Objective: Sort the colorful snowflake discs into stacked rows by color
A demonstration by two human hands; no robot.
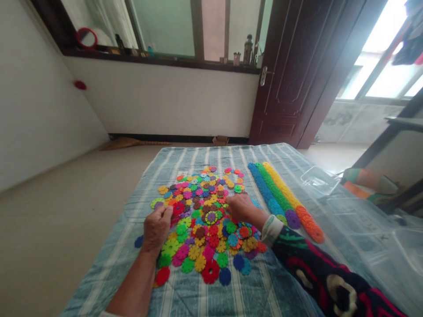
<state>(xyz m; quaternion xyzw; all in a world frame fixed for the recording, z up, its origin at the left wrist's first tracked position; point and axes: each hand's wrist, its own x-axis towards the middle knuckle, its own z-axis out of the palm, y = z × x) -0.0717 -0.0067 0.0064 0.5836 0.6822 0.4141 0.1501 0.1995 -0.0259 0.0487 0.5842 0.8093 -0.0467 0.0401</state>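
Note:
Many colourful notched discs [200,263] lie in a loose pile on the striped cloth [188,299]. My left hand [157,229] is at the pile's left edge, fingers pinched beside a red disc [178,208]; what it holds, if anything, is hidden. Over the right part of the pile, my right hand [243,207] has its fingers curled together, and its grip cannot be made out. Right of the pile lie overlapping rows of discs: a blue row [262,182], a green row [279,191] ending in purple, and a yellow row [280,185] ending in orange.
Clear plastic containers [320,179] stand along the right side of the cloth. Beyond the far edge are a wall [165,97], a dark red door [287,75] and a broom [124,143] on the floor. A flask [247,50] stands on the window ledge.

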